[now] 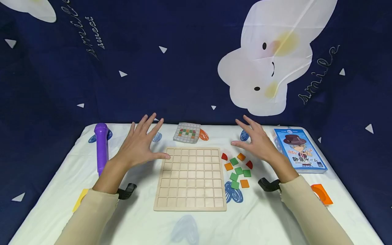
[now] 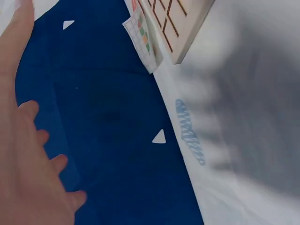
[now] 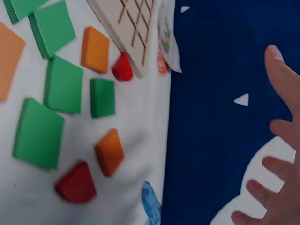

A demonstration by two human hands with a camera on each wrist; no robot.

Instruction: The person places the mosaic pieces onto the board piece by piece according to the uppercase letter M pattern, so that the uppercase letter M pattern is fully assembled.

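My left hand (image 1: 138,145) hovers by the upper left corner of a wooden grid board (image 1: 190,208), fingers spread and holding nothing. My right hand (image 1: 258,142) is raised over the cloth between the loose pieces and a blue box, its fingers also spread. Right of the board lie green square tiles (image 1: 234,177), orange square tiles (image 1: 244,183) and two red wedge-shaped pieces (image 1: 249,164). Behind the board, a pattern card (image 1: 186,132) shows a grid with green, red and orange cells. In the right wrist view the green tiles (image 3: 63,85) lie flat, apart from the hand.
A blue game box (image 1: 301,149) with a cartoon figure lies at the right. A purple cylinder (image 1: 102,146) stands at the left, partly behind the forearm. An orange object (image 1: 324,194) and a yellow object (image 1: 80,200) are partly hidden by the sleeves. Dark blue fabric hangs behind.
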